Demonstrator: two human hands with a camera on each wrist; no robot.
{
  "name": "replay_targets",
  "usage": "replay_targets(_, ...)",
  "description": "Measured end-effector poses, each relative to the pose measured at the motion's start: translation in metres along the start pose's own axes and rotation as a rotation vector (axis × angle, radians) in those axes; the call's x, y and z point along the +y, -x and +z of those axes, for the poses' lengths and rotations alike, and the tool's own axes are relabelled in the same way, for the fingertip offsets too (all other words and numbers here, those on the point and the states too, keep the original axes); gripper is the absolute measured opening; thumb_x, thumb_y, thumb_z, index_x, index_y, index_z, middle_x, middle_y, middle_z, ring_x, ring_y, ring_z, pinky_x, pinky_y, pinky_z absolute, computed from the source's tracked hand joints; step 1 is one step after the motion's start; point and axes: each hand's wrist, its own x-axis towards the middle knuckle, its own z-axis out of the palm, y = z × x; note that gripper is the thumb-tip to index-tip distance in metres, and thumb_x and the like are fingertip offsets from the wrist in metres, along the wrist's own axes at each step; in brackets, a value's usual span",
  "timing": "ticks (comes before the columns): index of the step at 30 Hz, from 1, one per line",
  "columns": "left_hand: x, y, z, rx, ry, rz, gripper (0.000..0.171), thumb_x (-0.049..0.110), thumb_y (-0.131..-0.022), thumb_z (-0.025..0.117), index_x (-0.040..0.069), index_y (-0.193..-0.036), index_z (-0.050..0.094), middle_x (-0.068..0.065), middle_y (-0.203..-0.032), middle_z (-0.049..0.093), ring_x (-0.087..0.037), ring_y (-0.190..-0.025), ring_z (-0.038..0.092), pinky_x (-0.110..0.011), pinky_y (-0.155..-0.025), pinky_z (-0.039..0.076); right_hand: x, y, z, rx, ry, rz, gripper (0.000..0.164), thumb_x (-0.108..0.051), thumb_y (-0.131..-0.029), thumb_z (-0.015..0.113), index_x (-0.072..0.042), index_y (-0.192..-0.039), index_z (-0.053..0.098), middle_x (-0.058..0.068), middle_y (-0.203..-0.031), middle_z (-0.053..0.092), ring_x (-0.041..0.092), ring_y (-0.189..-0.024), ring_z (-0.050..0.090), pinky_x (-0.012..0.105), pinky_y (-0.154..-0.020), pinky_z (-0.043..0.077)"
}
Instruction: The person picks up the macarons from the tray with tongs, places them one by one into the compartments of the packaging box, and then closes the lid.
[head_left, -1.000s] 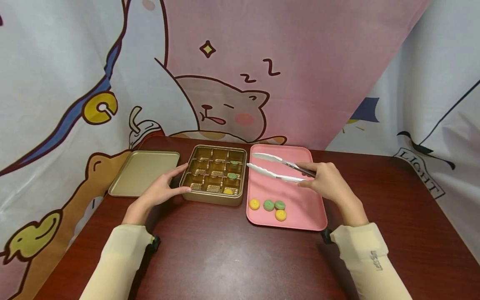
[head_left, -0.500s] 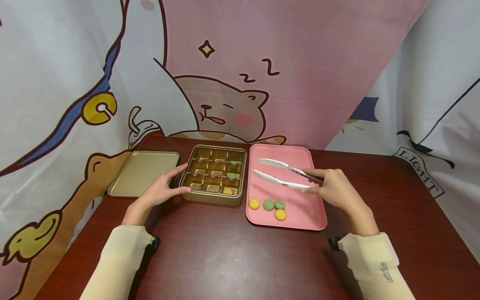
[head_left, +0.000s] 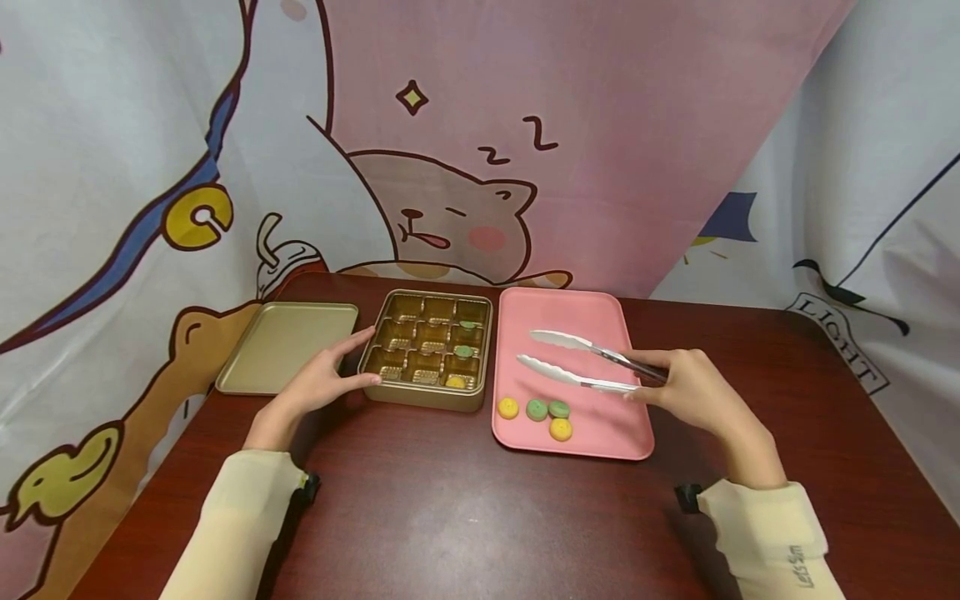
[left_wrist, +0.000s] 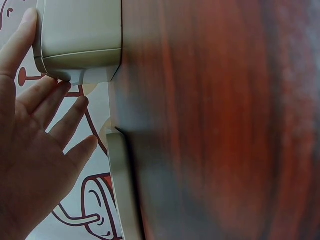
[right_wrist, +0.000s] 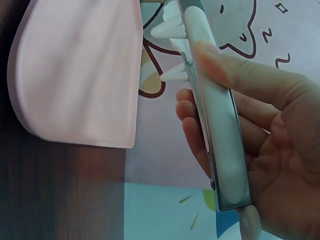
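My right hand [head_left: 693, 387] holds a pair of metal tongs [head_left: 600, 348] by the handles, thumb on one arm and fingers on the other. The tongs' white scalloped ends are spread apart, with nothing between them, over a pink tray [head_left: 607, 433]. Green and yellow macaron-like discs [head_left: 537, 410] lie near the tray's front left. My left hand [head_left: 318, 379] touches the left side of a gold box [head_left: 427, 396], fingers extended and thumb at its near corner. Inside, a divided insert bears two green discs [head_left: 465, 352] and a yellow one [head_left: 456, 382] in its right column.
A flat gold lid [head_left: 288, 346] lies left of the box, partly behind the left hand. Everything rests on a dark red-brown wooden table [head_left: 450, 517]. A cartoon-printed cloth [head_left: 600, 167] hangs behind it and at both sides.
My right hand has drawn back to the right and toward me, carrying the spread tongs away from the box and over the tray. The left hand and box stay put.
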Motion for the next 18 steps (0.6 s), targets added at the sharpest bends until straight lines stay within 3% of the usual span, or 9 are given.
replay_targets(13, 0.003, 0.001, -0.001, 0.0, -0.024, -0.008, 0.084, 0.035, -0.088, 0.076, 0.015, -0.158, 0.032, -0.015, -0.163, 0.03, -0.043, -0.149, 0.028, -0.064, -0.116, 0.027, 0.014, 0.017, -0.01, -0.06, 0.016, 0.04, 0.055, -0.025, -0.075, 0.087, -0.01, -0.126, 0.071, 0.004, -0.089, 0.075, 0.014, -0.073, 0.053, 0.024, -0.061, 0.044)
replay_targets(18, 0.004, 0.001, -0.002, 0.0, -0.021, -0.011, 0.085, 0.034, -0.088, 0.076, 0.015, -0.158, 0.031, -0.015, -0.163, 0.03, -0.043, -0.149, 0.028, -0.065, -0.116, 0.027, 0.021, 0.023, -0.012, -0.088, 0.021, 0.054, 0.055, -0.027, -0.075, 0.087, -0.012, -0.125, 0.072, 0.005, -0.093, 0.076, 0.013, -0.077, 0.054, 0.024, -0.064, 0.044)
